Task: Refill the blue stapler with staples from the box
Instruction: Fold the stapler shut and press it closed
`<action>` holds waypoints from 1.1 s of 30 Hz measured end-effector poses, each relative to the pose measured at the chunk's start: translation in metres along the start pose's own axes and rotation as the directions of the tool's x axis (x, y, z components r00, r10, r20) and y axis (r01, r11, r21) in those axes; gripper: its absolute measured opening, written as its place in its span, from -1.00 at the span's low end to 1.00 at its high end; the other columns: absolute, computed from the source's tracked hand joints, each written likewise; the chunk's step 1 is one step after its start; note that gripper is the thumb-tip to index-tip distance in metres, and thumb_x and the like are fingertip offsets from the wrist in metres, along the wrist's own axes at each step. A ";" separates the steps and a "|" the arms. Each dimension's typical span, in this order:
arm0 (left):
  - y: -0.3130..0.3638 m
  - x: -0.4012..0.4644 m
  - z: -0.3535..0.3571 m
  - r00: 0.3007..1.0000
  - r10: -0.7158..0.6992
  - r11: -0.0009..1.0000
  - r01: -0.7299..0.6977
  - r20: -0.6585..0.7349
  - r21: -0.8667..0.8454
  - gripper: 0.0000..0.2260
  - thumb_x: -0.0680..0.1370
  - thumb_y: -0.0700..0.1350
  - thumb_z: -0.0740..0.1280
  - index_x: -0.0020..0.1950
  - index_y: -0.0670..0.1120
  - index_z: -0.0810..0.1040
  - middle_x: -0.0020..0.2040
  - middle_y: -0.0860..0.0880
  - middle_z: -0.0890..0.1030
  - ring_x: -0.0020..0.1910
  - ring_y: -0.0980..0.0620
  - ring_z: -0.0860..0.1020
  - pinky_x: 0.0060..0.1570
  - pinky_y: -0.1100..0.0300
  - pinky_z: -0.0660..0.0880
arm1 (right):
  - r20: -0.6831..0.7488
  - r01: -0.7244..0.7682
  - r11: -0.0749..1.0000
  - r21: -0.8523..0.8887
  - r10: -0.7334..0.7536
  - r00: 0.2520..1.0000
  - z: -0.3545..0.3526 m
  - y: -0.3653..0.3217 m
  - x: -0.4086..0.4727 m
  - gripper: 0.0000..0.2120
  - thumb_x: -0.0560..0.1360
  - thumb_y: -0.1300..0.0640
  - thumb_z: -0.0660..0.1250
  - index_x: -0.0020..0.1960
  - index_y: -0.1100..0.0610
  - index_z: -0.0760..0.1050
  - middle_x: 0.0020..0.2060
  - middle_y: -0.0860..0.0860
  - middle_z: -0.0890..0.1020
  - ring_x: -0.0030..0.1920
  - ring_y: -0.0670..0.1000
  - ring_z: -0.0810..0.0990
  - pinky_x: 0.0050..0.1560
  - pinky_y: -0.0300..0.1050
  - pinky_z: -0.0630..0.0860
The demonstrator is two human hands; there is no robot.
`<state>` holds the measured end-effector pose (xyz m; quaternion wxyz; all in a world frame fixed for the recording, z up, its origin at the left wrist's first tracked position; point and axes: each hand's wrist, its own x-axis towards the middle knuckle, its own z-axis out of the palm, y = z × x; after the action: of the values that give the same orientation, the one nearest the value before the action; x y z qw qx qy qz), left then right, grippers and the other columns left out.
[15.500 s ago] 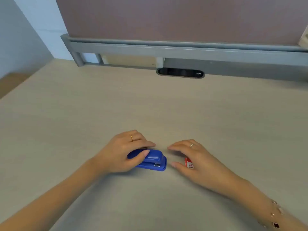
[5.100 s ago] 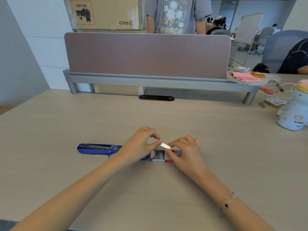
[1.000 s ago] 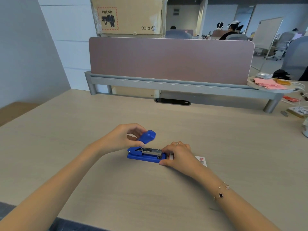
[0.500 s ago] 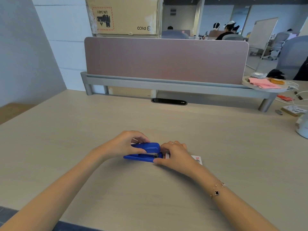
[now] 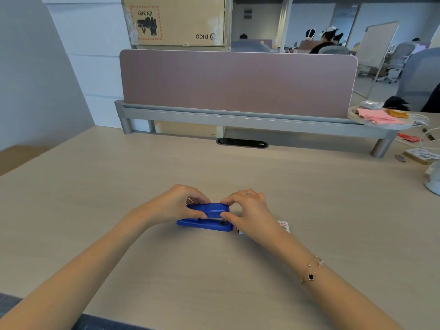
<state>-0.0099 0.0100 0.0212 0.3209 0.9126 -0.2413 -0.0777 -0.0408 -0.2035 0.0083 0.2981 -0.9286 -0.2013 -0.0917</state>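
Note:
The blue stapler (image 5: 209, 217) lies on the wooden desk (image 5: 214, 270) in front of me, its top arm folded down over the base. My left hand (image 5: 177, 206) grips the top arm at its left half, thumb on the near side. My right hand (image 5: 247, 210) pinches the right end of the top arm between thumb and fingers. The white and red staple box (image 5: 283, 226) lies just right of the stapler, mostly hidden behind my right hand.
A mauve partition (image 5: 238, 82) on a grey rail (image 5: 238, 117) closes the desk's far side, with a black cable slot (image 5: 241, 142) before it. A white bottle (image 5: 433, 178) stands at the right edge, with papers and cables behind it.
The stapler's top arm, raised a second ago, has come down onto the base. My right hand moved from the base's end up onto the top arm.

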 end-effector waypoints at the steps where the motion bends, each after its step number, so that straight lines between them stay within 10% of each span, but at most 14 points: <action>1: -0.001 0.000 0.000 1.000 0.000 1.000 0.000 0.005 0.001 -0.76 0.41 -0.10 0.50 0.07 0.03 0.65 -0.04 0.16 0.63 -0.07 0.28 0.55 -0.05 0.47 0.46 | 0.017 0.001 1.000 -0.013 -0.001 1.000 0.000 0.000 0.001 -0.78 0.46 0.02 0.34 0.10 -0.01 0.52 0.05 -0.08 0.61 0.14 -0.06 0.39 0.12 -0.19 0.16; 33: -0.029 -0.016 -0.003 0.998 -0.051 0.996 0.053 -0.036 0.066 -0.61 0.41 -0.07 0.50 0.22 0.03 0.55 0.02 0.19 0.54 -0.03 0.29 0.53 -0.02 0.51 0.43 | 0.120 -0.090 0.987 -0.130 0.106 0.987 0.003 0.007 -0.005 -0.52 0.33 -0.12 0.42 0.20 -0.04 0.43 0.08 -0.08 0.59 0.14 -0.01 0.40 0.11 -0.10 0.22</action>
<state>-0.0114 0.0390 0.0048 0.2922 0.9300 -0.2143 -0.0622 -0.0415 -0.2087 0.0006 0.2305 -0.9580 -0.1676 -0.0304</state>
